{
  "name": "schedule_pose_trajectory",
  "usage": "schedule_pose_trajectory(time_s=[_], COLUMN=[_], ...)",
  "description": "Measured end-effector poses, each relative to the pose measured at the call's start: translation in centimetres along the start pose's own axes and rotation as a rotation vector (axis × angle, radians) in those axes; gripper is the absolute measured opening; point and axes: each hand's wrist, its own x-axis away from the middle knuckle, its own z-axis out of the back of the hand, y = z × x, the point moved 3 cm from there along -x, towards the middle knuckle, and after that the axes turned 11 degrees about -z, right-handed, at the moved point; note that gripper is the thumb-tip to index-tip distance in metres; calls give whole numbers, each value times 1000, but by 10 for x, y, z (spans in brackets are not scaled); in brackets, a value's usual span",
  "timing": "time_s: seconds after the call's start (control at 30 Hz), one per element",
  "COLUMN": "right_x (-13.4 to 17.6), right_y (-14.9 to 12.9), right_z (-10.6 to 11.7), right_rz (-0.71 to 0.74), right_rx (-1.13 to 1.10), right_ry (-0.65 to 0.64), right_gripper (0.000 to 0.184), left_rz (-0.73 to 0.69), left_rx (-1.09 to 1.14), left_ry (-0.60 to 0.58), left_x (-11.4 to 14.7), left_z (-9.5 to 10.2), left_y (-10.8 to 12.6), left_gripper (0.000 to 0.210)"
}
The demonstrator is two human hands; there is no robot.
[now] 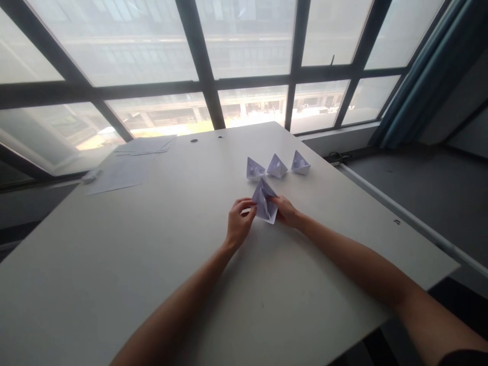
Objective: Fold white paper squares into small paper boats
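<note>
A folded white paper boat (264, 202) is held up between my two hands, just above the table and tilted so its inside faces me. My left hand (241, 219) pinches its left edge with thumb and fingers. On the other side, my right hand (286, 211) grips the right edge, with a finger or thumb over the fold and the other fingers hidden behind the paper. Beyond it stand three finished-looking paper boats in a row: a left one (254, 169), a middle one (276, 166) and a right one (301, 163).
Loose sheets of white paper (118, 175) lie at the table's far left, with more sheets (147, 146) behind them. A small pale item (90, 176) rests at the left edge. The white table (152, 264) reaches a large window; a blue curtain (423, 76) hangs at right.
</note>
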Motion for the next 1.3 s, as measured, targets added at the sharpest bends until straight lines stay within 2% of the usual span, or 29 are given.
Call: schedule_pose_trajectory(time_s=[0.1, 0.33, 0.43, 0.57, 0.67, 0.8, 0.9, 1.0, 1.07, 1.13, 1.2, 1.3], right_x=[0, 1, 4, 8, 9, 9, 13, 20, 23, 24, 23, 19], right_y=[0, 7, 9, 10, 9, 5, 1, -3, -4, -4, -4, -3], right_z=[-5, -16, -20, -22, -21, -20, -23, -25, -25, -24, -21, -16], right_rz=[78, 399, 440, 474, 450, 408, 439, 454, 434, 400, 371, 323], right_rx=[176, 711, 807, 868, 824, 641, 577, 535, 501, 463, 411, 332], right_ry=[-92, -27, -8, 5, 37, 84, 36, -47, -110, -178, -221, -207], right_gripper=[22, 37, 38, 37, 39, 34, 31, 45, 63, 73, 72, 67], left_rz=[-18, -22, -39, -59, -65, -75, -87, -43, 1, 62, 170, 396], left_rx=[6, -56, -70, -126, -118, -22, 17, 75, 158, 302, 476, 678], left_ry=[54, 145, 202, 208, 195, 115, 55, 62, 101, 144, 173, 214], left_x=[-4, -11, -11, -10, -11, -13, -14, -16, -17, -18, -19, -18], left_z=[9, 21, 19, 17, 18, 21, 23, 26, 28, 28, 27, 26], left_y=[0, 9, 18, 21, 18, 17, 18, 14, 9, 3, -2, -7], left_gripper=[16, 21, 19, 12, 9, 10, 11, 12, 13, 11, 10, 11])
